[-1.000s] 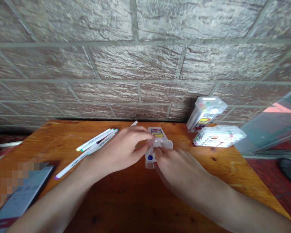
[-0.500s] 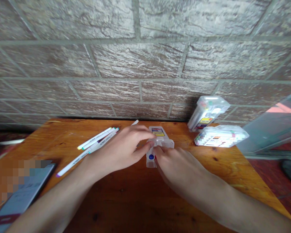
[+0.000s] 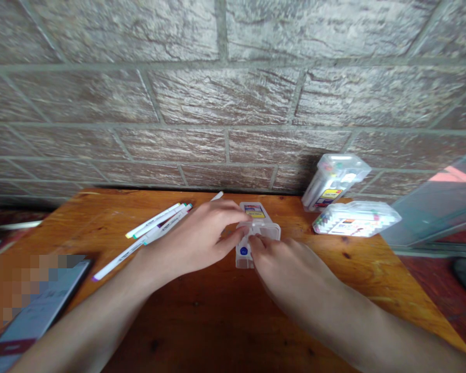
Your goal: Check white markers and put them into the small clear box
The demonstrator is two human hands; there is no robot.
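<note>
A clear plastic marker case (image 3: 252, 208) with a yellow and blue label lies lengthwise on the wooden table, its lid open. Inside its near end shows the round blue end of a marker (image 3: 244, 251). My left hand (image 3: 209, 228) reaches over from the left, thumb and fingers curled on the case's left side near the hinge. At the case opening, my right hand (image 3: 281, 254) is closed, fingertips down inside; what they pinch is hidden. Left of my left hand, several white markers (image 3: 120, 259) with coloured ends lie loose.
A clear case of markers (image 3: 328, 181) stands upright by the brick wall (image 3: 225, 98), and another filled case (image 3: 353, 220) lies on its side before it. A phone or tablet (image 3: 39, 316) sits at the table's left. The wooden table (image 3: 202, 326) ends at the right above a red floor.
My right hand has shifted slightly right, and a red spot by its fingertips no longer shows. The blue marker end is seen more fully. My left hand stays on the case.
</note>
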